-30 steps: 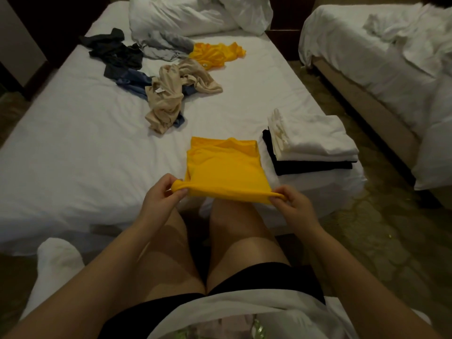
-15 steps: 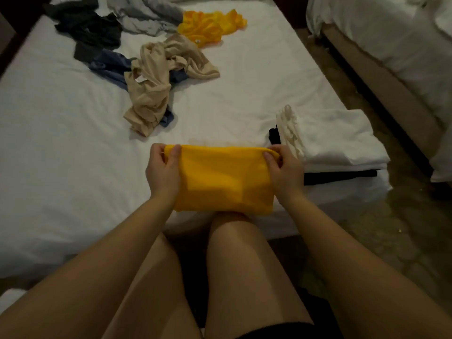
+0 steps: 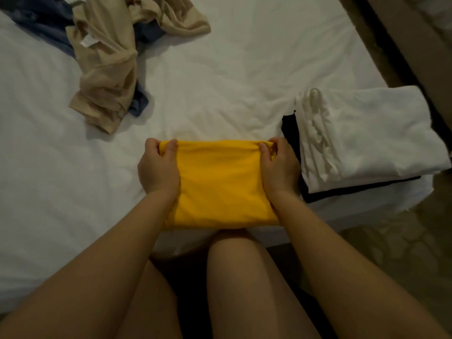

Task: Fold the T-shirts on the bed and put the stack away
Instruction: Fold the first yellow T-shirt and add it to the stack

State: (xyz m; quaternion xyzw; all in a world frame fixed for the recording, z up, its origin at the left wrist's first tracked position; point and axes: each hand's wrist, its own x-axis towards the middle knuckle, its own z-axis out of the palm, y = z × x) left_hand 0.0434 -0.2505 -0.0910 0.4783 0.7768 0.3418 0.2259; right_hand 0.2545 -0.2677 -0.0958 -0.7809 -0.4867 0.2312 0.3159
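Head view: both hands — left hand (image 3: 156, 171), right hand (image 3: 277, 167) — pinch yellow T-shirt (image 3: 220, 184).

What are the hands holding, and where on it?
The yellow T-shirt: left hand and right hand each pinch a far corner of its folded edge.

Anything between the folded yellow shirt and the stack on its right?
Nothing visible. The left hand and right hand pinch the yellow shirt at its far corners; the stack sits just beside the right hand, its white top bare.
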